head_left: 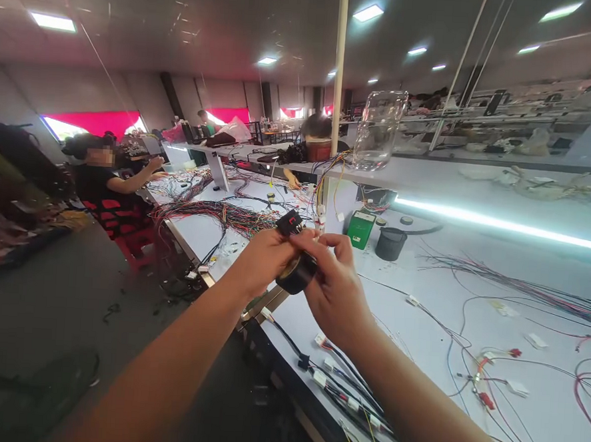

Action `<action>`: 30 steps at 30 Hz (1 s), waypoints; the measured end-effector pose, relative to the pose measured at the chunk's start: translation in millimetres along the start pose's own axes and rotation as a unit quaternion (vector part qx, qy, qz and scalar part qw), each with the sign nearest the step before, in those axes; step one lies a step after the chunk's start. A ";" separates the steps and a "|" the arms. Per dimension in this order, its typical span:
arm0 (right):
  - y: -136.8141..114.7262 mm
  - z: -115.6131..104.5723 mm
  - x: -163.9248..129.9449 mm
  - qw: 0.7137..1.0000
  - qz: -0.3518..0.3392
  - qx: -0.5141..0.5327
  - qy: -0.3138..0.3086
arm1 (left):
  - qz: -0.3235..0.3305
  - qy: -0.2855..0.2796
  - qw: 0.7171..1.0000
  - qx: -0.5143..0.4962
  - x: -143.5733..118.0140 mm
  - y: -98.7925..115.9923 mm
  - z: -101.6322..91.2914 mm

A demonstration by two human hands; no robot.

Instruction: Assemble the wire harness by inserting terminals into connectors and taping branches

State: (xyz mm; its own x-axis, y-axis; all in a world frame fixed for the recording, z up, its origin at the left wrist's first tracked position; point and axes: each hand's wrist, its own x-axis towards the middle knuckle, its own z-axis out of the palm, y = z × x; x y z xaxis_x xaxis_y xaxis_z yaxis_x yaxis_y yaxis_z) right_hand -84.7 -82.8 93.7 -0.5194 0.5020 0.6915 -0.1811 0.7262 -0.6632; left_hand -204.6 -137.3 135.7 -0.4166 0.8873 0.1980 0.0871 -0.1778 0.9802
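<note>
Fingers of your left hand (pixel 266 259) are closed on a black connector (pixel 289 222), which sticks up above this hand, over the near part of the white counter (pixel 297 314). Fingers of your right hand (pixel 339 277) are bent close beside it, but their tips are partly hidden, so I cannot tell if they grip something. A black tape roll (pixel 297 276) is just below, between your two hands; I cannot tell which one carries it. Cables with white connectors (pixel 320 378) lie beside your right forearm. Beyond the right hand stand a green box (pixel 360 229) and a black cup (pixel 391 243). Farther left lies a big wire bundle (pixel 225 217), near a seated co-worker (pixel 108 176).
</note>
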 end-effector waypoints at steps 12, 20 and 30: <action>23.5 -34.6 12.7 0.809 0.422 0.389 -0.130 | 0.138 -0.047 0.983 0.116 -7.9 -3.5 0.6; 20.6 -38.5 -5.9 0.998 0.031 0.043 -0.025 | 0.073 -0.006 0.992 0.102 7.9 -3.5 9.7; 34.6 -42.4 1.1 0.842 0.401 0.360 -0.037 | 0.136 -0.019 0.990 -0.026 11.5 -19.2 16.3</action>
State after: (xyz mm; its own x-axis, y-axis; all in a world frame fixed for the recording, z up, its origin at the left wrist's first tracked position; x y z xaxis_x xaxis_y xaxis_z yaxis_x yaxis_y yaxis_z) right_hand -56.1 -37.2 83.6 -0.7617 0.6447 -0.0637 -0.1916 -0.3181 -0.9285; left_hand -196.3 -116.8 119.0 -0.3500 0.8184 0.4558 0.1436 -0.4340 0.8894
